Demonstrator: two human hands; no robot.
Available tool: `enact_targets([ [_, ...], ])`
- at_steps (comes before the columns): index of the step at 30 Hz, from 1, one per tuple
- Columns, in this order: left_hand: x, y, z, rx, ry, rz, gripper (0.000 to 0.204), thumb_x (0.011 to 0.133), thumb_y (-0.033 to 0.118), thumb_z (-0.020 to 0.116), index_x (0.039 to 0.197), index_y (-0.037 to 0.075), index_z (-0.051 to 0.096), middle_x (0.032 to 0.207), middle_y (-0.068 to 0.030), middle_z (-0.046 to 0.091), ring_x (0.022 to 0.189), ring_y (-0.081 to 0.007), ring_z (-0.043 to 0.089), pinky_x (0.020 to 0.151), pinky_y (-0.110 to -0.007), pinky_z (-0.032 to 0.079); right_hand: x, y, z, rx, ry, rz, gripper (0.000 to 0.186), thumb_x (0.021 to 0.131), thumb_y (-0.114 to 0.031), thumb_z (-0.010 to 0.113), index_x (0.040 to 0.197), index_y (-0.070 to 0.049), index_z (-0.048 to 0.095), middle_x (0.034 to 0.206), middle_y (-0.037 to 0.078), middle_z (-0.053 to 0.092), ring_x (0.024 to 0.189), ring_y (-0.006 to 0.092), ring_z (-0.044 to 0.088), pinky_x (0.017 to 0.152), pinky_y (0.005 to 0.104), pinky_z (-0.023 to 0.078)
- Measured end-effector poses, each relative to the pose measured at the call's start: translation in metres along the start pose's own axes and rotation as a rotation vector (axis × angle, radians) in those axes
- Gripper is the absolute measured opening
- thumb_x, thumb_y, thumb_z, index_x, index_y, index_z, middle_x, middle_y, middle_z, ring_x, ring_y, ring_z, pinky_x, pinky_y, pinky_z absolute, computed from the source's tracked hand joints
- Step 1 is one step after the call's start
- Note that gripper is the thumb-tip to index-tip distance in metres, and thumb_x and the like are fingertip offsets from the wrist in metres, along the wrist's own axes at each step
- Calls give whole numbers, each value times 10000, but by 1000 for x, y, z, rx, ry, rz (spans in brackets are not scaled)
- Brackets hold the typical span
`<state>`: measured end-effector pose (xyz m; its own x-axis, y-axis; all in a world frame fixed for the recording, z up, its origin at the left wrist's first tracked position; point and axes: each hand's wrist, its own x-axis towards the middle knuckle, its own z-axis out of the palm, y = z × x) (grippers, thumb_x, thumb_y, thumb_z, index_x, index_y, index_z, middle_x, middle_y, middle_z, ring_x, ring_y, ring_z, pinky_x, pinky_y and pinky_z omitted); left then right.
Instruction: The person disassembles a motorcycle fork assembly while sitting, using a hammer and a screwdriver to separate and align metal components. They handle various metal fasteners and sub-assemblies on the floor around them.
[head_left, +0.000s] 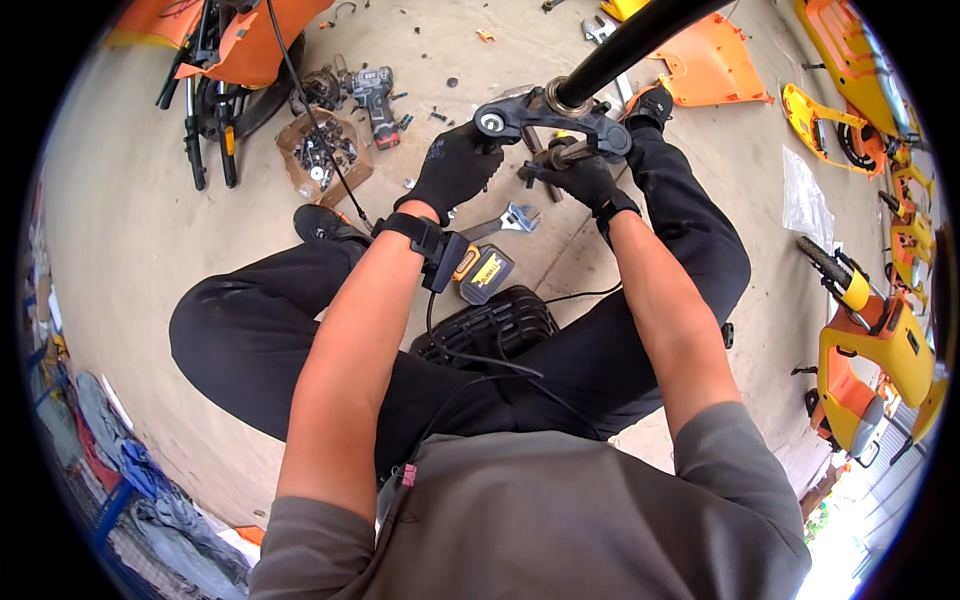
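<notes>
My left hand (455,172), in a black glove, is closed on the left end of a dark fork clamp (520,108). A round hole with a bright metal insert shows at that end. From the clamp's middle a black tube (640,45) rises to the upper right, with a metal ring at its base. My right hand (582,178), also gloved, is closed under the clamp's right arm around a metal cylindrical tool (570,153), its exact kind partly hidden by fingers. Below the hands an adjustable wrench (512,220) lies on the floor, its handle partly covered by my left wrist.
Near my left hand are a cordless impact driver (374,100) and a cardboard box (300,185) of small hardware. A battery pack (486,274) and black case (490,325) sit between my legs. Orange panels (715,60), a partly dismantled vehicle (235,60) and yellow-orange bikes (870,350) surround me.
</notes>
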<state>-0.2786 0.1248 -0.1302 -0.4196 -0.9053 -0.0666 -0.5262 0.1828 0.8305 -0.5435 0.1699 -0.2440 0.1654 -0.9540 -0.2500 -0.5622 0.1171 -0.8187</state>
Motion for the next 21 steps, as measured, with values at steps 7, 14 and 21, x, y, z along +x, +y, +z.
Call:
enact_targets([
  [7,-1,1,0,1,-2,8,244,833,183,682,1023,31,673,883,-174,711,809,-345,684,736,-416,533,-16,-48,10,-155,291,197,393,760,-437,816,896,-77,738,800,159,709,803,326,691,724,423,523],
  [14,-4,4,0,-30,-29,-31,234,845,197,686,1007,30,665,857,-172,703,781,-334,680,721,-402,531,-10,-59,43,-77,699,440,435,718,-359,844,929,-10,693,897,177,722,824,363,701,742,447,532],
  [21,-4,-9,6,-18,-6,26,239,878,226,697,959,0,702,770,-120,732,714,-223,726,675,-346,557,-13,-35,-5,370,44,128,255,801,-256,805,925,-66,688,783,28,664,649,102,619,503,262,510],
])
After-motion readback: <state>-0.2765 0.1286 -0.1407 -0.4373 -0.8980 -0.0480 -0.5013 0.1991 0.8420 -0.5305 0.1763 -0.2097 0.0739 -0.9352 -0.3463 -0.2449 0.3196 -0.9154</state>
